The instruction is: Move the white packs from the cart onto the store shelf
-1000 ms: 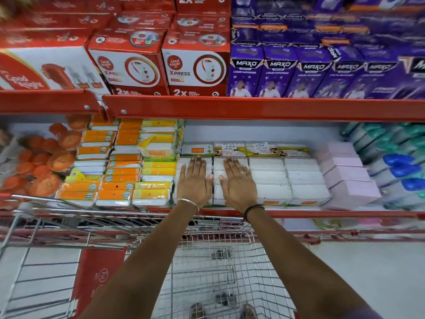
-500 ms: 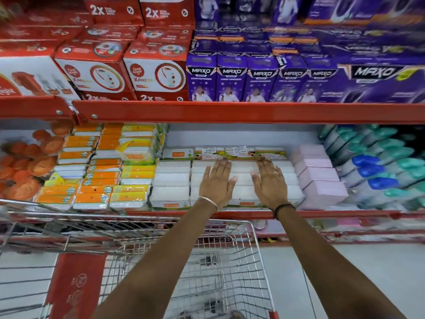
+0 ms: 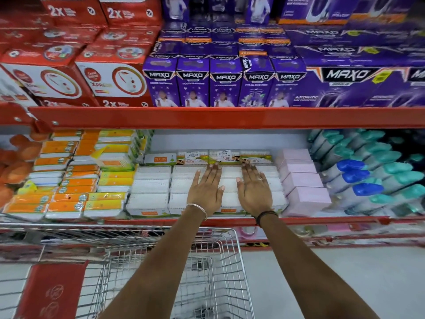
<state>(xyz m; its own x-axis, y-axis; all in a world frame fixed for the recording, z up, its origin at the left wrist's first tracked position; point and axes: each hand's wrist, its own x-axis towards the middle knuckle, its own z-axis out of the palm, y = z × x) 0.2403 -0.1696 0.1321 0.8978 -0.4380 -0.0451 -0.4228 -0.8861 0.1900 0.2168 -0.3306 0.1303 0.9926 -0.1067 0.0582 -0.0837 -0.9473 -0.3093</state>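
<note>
Several white packs (image 3: 151, 187) stand stacked in rows on the middle store shelf (image 3: 161, 221), between orange packs and pink boxes. My left hand (image 3: 205, 189) lies flat, palm down, on the front of the white stacks, fingers spread. My right hand (image 3: 254, 187) lies flat beside it on the stacks to the right, also with fingers apart. Neither hand holds a pack. The wire cart (image 3: 230, 284) stands below my arms against the shelf; no white packs show in the part of its basket that I see.
Orange and yellow packs (image 3: 66, 185) fill the shelf to the left, pink boxes (image 3: 301, 180) and blue and teal bottles (image 3: 368, 178) to the right. Red boxes (image 3: 110, 74) and purple boxes (image 3: 225, 81) sit on the shelf above. Grey floor (image 3: 345, 284) lies right of the cart.
Both hands have slid to the right along the front of the white stacks, staying flat against them. The view has shifted right and tilted up a little.
</note>
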